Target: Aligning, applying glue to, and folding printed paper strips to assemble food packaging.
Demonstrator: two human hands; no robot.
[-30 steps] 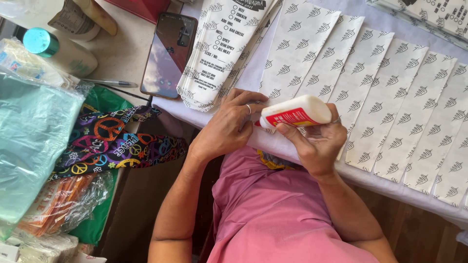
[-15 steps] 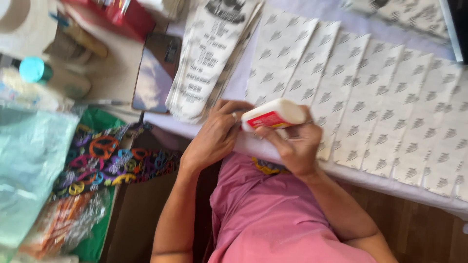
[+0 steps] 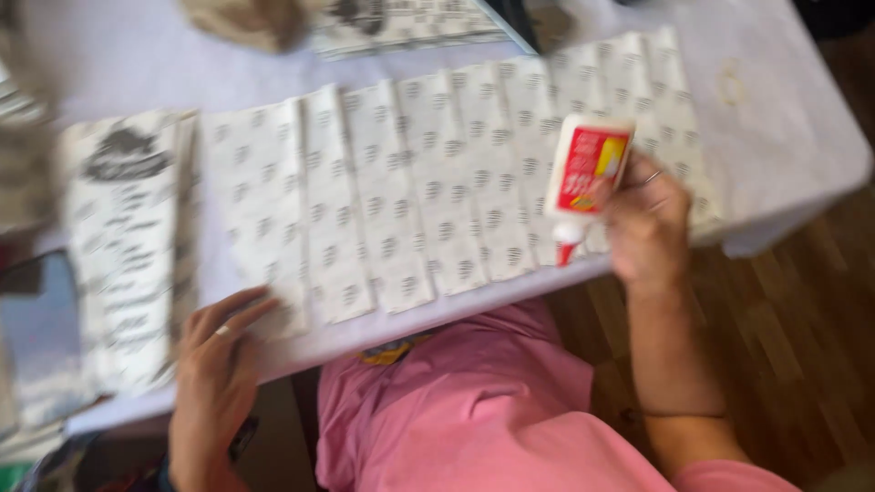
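My right hand [image 3: 649, 223] grips a white glue bottle [image 3: 585, 173] with a red label, turned nozzle down over the near edge of a row of patterned paper strips [image 3: 437, 191]. The strips lie side by side across the white table [image 3: 784, 137]. My left hand [image 3: 219, 360] rests flat with fingers spread on the near end of the leftmost strip, a ring on one finger. It holds nothing. The picture is blurred by motion.
A stack of printed paper bags [image 3: 123, 246] lies left of the strips. More printed paper [image 3: 401, 23] sits at the table's far edge. A dark tablet [image 3: 36, 314] is at the far left. Wooden floor [image 3: 784, 346] shows to the right. My pink shirt [image 3: 465, 410] fills the bottom.
My hands have come apart. The right hand has carried the glue bottle to the right and tipped it nozzle down; the left hand has let go and moved onto the leftmost strip. The view has swung.
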